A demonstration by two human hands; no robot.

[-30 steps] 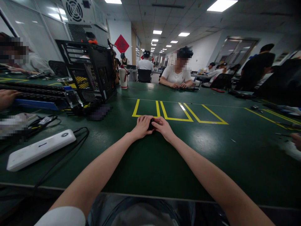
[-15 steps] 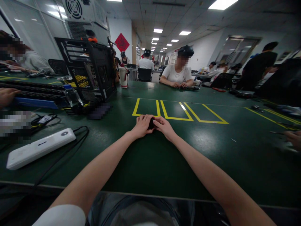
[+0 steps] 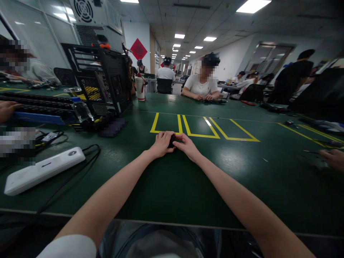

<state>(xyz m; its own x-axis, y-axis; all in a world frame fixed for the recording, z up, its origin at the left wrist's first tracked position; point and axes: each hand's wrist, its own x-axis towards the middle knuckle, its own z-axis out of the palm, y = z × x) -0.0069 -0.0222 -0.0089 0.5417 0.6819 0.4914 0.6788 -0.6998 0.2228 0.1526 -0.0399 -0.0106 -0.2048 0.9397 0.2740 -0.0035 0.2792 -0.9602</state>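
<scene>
Both my hands meet around a small black object (image 3: 171, 141) near the middle of the green table (image 3: 172, 186). My left hand (image 3: 162, 144) wraps its fingers over the object's left side. From the right, my right hand (image 3: 186, 146) pinches it between thumb and fingers. Most of the object is hidden by my fingers, so its kind does not show. It sits just in front of the yellow tape outlines (image 3: 200, 135) on the tabletop.
To the left lie a white power strip-like box (image 3: 44, 171) with a black cable, a water bottle (image 3: 82, 110) and a black computer case (image 3: 107, 79). A paper cup (image 3: 140, 88) stands farther back. Across the table sits a person (image 3: 202, 82); another person's hand (image 3: 333, 157) shows at right.
The view has shifted very slightly. My hands stay around the black object, with only a small shift of the right fingers. The other person's hand at right has moved a little.
</scene>
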